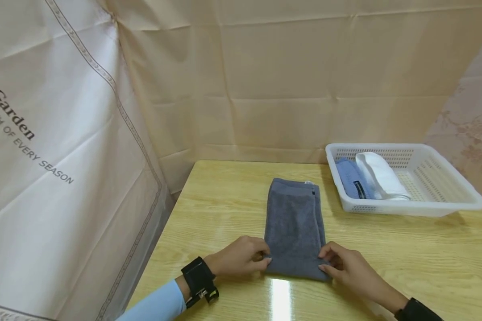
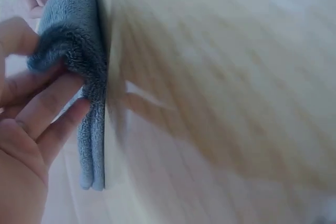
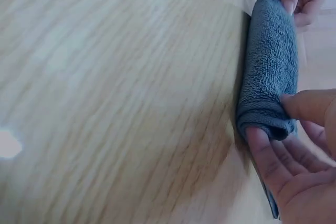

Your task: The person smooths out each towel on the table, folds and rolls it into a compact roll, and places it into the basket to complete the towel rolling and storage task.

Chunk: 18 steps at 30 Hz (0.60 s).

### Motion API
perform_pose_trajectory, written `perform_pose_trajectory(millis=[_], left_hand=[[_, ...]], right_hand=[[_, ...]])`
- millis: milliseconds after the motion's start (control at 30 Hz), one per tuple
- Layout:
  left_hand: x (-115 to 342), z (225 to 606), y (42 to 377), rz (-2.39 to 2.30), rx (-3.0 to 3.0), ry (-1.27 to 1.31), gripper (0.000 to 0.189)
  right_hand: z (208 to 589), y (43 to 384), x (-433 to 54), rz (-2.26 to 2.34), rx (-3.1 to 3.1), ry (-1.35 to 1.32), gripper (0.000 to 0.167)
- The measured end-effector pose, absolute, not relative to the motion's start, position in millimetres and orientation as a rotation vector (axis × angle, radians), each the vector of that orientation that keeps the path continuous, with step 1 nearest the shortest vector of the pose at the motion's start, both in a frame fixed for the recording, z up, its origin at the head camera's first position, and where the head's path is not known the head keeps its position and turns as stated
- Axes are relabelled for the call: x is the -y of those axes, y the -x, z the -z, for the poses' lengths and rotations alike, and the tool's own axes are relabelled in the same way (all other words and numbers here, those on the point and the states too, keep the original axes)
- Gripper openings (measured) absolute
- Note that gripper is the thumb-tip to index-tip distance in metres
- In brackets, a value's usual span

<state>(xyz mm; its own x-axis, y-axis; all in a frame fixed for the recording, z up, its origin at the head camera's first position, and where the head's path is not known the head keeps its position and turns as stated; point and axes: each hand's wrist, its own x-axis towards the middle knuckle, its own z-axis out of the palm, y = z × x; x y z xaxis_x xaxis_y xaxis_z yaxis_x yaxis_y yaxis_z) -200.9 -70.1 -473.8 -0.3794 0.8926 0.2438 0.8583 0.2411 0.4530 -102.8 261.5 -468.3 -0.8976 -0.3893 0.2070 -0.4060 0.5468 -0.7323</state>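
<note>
A dark grey-blue towel [image 1: 293, 223] lies folded into a long strip on the table, its near end turned over. My left hand [image 1: 243, 256] pinches the near left corner between thumb and fingers. At the near right corner my right hand [image 1: 347, 269] pinches the fold the same way. The left wrist view shows the towel's turned edge [image 2: 68, 40] curled over the fingers of the left hand [image 2: 37, 103]. In the right wrist view the rolled edge [image 3: 270, 72] bulges above the table, with the right hand's fingers [image 3: 273, 161] tucked under it.
A white plastic basket [image 1: 405, 207] stands at the back right of the wooden table [image 1: 217, 200]. Inside it lie a blue folded cloth [image 1: 349, 176] and a white folded cloth [image 1: 381, 174]. Beige fabric [image 1: 273, 80] hangs behind the table, and printed white fabric [image 1: 56, 147] hangs at left.
</note>
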Motion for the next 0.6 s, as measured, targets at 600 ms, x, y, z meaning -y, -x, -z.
perform_pose_trajectory(millis=[600], left_hand=[[53, 471, 202, -0.591, -2.490, -1.964, 0.016]], right_hand=[[468, 101, -253, -0.465, 2.618, -0.872, 0.012]])
